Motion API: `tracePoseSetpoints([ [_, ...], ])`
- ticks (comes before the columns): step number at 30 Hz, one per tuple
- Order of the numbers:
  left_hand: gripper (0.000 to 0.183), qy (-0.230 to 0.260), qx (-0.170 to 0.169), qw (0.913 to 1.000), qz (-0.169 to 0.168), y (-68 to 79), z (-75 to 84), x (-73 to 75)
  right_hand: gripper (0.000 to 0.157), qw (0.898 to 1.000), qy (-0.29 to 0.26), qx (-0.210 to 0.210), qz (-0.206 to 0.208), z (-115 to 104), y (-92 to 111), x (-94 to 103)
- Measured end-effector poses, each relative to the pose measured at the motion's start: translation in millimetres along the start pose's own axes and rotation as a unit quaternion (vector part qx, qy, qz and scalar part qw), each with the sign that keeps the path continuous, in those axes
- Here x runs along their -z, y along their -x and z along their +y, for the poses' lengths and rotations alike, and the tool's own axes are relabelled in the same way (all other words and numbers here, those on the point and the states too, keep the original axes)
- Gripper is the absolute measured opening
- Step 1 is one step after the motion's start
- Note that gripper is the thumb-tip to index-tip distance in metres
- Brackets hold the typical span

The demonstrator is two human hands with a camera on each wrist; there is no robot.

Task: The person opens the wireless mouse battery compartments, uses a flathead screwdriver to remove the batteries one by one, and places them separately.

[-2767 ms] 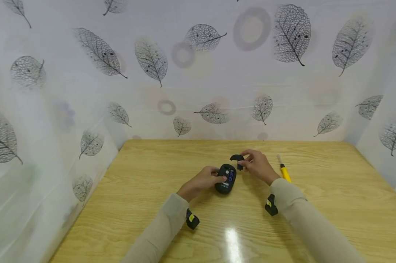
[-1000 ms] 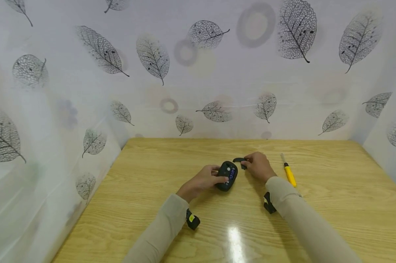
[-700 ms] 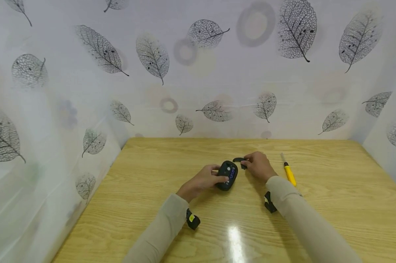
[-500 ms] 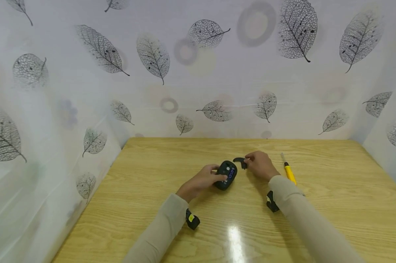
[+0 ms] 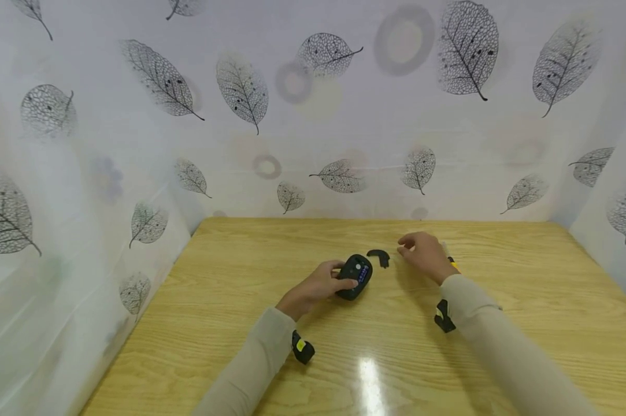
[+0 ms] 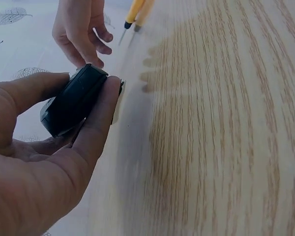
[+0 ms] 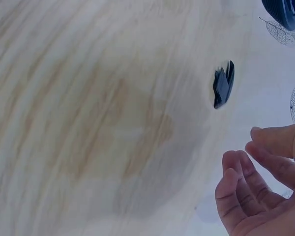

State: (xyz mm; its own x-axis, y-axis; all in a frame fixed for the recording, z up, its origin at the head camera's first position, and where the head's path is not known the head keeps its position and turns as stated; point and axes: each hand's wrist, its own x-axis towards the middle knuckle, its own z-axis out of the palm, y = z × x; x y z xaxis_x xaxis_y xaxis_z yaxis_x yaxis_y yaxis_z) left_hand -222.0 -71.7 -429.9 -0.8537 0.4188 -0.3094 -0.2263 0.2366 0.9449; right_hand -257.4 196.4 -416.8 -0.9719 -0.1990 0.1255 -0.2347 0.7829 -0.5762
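My left hand (image 5: 318, 287) grips a black computer mouse (image 5: 355, 276), its underside with a bluish-purple strip turned up toward the head camera. In the left wrist view, thumb and fingers clasp the mouse (image 6: 73, 101) along its edges, over the table. A curved black cover piece (image 5: 380, 256) with a short tab lies on the table just right of the mouse. Further right, my right hand (image 5: 424, 255) hovers with loosely bent fingers and nothing in them. In the right wrist view, the cover piece (image 7: 223, 84) lies apart from the right hand (image 7: 265, 182).
A screwdriver (image 5: 452, 262) with a yellow handle lies on the wooden table (image 5: 229, 346), partly hidden behind my right hand and sleeve. A leaf-patterned curtain (image 5: 271, 86) stands behind the table and along both sides. Each wrist wears a small black camera.
The right hand has let go of the black cover piece, leaving it on the table, and drawn away to the right, now overlapping the screwdriver. The left hand still holds the mouse, slightly turned.
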Motion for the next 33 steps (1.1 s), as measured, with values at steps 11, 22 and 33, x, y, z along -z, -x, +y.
tracePoseSetpoints([
  [11, 0.046, 0.008, -0.006, 0.9999, 0.005, 1.1, -2.7, 2.8, 0.037, 0.999, 0.030, -0.011, -0.014, 13.6, 10.5, 26.5],
  [22, 0.046, 0.030, -0.002, 0.9995, 0.000, 1.5, -3.3, 5.3, 0.048, 0.997, 0.061, -0.049, -0.027, 30.7, 25.0, 51.3],
  [33, 0.044, 0.071, -0.001, 0.9974, -0.016, -0.1, -3.0, 7.3, 0.059, 0.989, 0.090, -0.099, -0.064, 50.2, 40.7, 61.5],
])
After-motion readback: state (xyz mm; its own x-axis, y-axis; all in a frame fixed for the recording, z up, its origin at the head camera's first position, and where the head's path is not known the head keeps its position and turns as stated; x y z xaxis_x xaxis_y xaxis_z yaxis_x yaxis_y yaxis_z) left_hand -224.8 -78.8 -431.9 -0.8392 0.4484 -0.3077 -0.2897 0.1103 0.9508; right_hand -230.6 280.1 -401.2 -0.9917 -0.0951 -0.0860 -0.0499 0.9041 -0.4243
